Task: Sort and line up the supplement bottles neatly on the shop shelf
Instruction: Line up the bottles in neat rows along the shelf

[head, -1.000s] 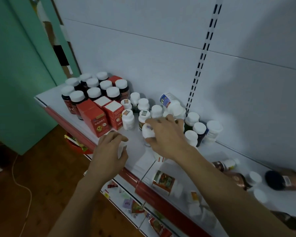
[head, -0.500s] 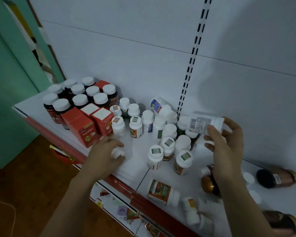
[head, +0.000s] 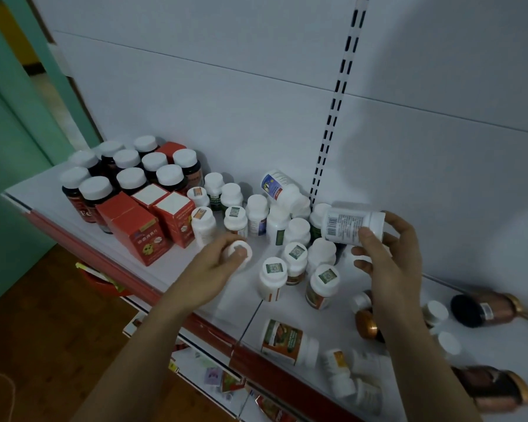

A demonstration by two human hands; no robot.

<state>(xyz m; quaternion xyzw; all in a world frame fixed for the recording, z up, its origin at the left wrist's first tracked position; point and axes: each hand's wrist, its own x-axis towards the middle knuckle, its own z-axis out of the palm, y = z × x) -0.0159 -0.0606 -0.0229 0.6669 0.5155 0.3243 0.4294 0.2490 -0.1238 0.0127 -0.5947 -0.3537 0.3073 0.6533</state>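
Two bottles are in hand over the shelf (head: 52, 193) — the left hand (head: 214, 271) curls round a small white bottle (head: 240, 253) just right of the red boxes (head: 144, 236), the right hand (head: 390, 260) pinches a barcoded bottle (head: 351, 223) held sideways above the upright cluster (head: 296, 254).

"Fe" on dark bottle (head: 85, 213) — other labels, incl. red boxes (head: 144, 236), too blurred.

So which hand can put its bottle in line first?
Probably left. The left hand grips a small white bottle upright beside the standing row; the right hand holds a barcoded bottle sideways above the others.
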